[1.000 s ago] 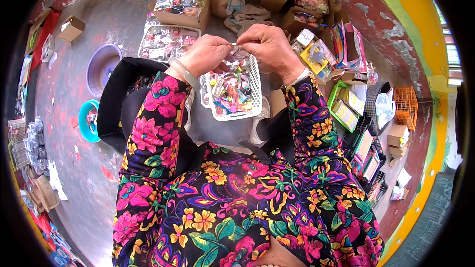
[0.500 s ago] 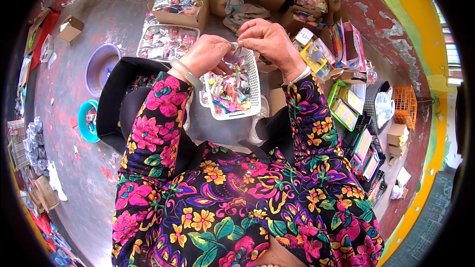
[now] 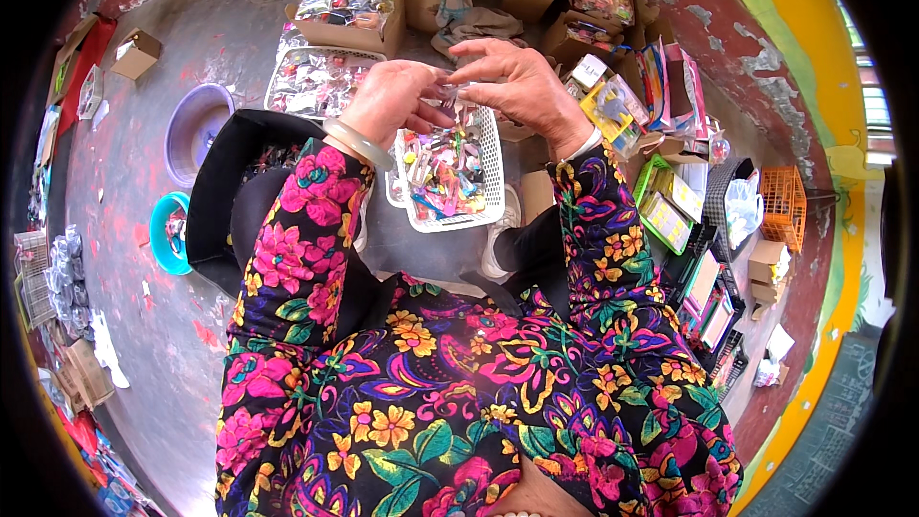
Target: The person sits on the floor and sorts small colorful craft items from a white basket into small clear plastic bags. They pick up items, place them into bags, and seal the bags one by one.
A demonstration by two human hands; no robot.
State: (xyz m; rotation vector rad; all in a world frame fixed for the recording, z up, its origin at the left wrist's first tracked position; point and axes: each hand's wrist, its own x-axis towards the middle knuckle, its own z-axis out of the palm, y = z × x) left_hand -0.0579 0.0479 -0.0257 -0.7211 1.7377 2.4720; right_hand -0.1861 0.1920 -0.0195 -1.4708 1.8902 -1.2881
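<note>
Both hands meet above a white plastic basket (image 3: 495,182) heaped with small colourful packaged items (image 3: 445,172). My left hand (image 3: 397,101), a pale bangle at its wrist, is closed with the fingertips on a small clear plastic bag (image 3: 454,96). From the other side, my right hand (image 3: 517,86) pinches the same bag's edge between thumb and fingers, its other fingers bent and slightly apart. The bag is see-through and partly hidden by the fingers; its contents cannot be made out.
Beyond the hands stand another white basket (image 3: 278,96) of packets and a cardboard box (image 3: 383,33) of bagged goods. A purple basin (image 3: 172,139) and a turquoise basin (image 3: 158,230) sit left. At right are a green basket (image 3: 641,172), an orange crate (image 3: 785,201) and stacked boxes.
The fingers have shifted: my left hand has turned a little and my right fingers have opened slightly around the bag. Basket and surroundings stay as they were.
</note>
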